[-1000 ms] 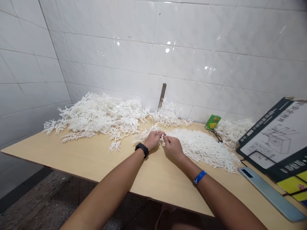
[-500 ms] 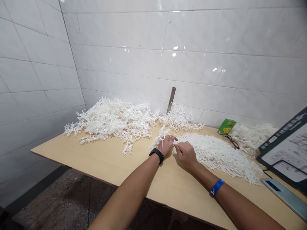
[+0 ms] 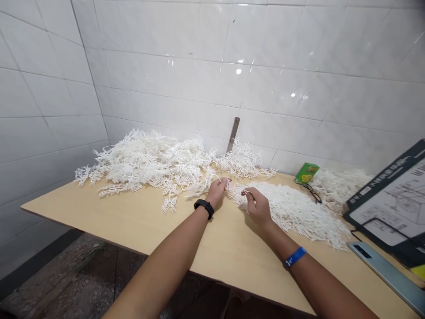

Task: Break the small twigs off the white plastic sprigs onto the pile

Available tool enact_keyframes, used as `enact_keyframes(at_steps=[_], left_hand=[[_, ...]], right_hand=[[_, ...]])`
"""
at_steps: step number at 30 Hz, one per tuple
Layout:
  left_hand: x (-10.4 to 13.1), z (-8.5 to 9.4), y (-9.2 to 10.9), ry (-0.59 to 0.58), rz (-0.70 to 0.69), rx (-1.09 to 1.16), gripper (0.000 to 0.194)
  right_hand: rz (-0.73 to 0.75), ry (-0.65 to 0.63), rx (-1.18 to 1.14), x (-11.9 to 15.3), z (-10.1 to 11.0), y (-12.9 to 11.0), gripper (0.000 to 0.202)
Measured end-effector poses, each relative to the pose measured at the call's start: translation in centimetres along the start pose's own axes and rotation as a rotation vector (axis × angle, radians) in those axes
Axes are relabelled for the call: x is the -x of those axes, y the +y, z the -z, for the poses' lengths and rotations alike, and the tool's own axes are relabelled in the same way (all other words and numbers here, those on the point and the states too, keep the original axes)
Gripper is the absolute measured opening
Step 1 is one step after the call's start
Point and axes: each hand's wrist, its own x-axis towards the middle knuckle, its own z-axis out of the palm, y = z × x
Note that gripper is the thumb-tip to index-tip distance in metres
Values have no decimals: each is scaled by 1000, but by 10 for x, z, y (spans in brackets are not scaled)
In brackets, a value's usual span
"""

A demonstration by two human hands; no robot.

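My left hand [image 3: 217, 192], with a black band at the wrist, is closed around a white branching plastic sprig; part of the sprig shows behind the fingers. A short way to the right, my right hand [image 3: 259, 207] has thumb and forefinger pinched on a small white plastic piece [image 3: 245, 192]. Just beyond that hand spreads a flat heap of small white plastic pieces [image 3: 292, 208]. Left of my left hand lies a large tangled pile of white branching sprigs [image 3: 149, 159], with a smaller clump [image 3: 241, 159] against the wall.
The wooden table [image 3: 133, 217] meets a tiled wall bearing a metal bracket [image 3: 233, 135]. To the right are a green box [image 3: 307, 173], black-framed glasses [image 3: 311, 193], another white heap [image 3: 341, 186], a dark printed box [image 3: 392, 204] and a light blue phone [image 3: 388, 274].
My hands have moved apart; they were close together at the sprig. My right hand has drawn back with a small white piece between its fingertips. The view has shifted slightly.
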Motion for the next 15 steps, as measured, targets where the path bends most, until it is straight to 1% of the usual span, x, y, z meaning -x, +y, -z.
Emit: enact_keyframes(at_steps=[4,7,10,13,15], left_hand=[[3,0,6,-34,46,92,39],[8,0,13,-75,97,219,36],[11,0,17,-85,131,296,33],[12,-1,18,-96,129,305,32],[12,-1,18,-104,127,302,30]], right_hand=[[-54,0,50,-3,1,10,25],[-101,-9,126,-5,4,22,30],[-133,-33,192,-8,9,30,38],[-103,-38,160,-6,10,20,40],[-110,-54,37,-2,6,6,37]])
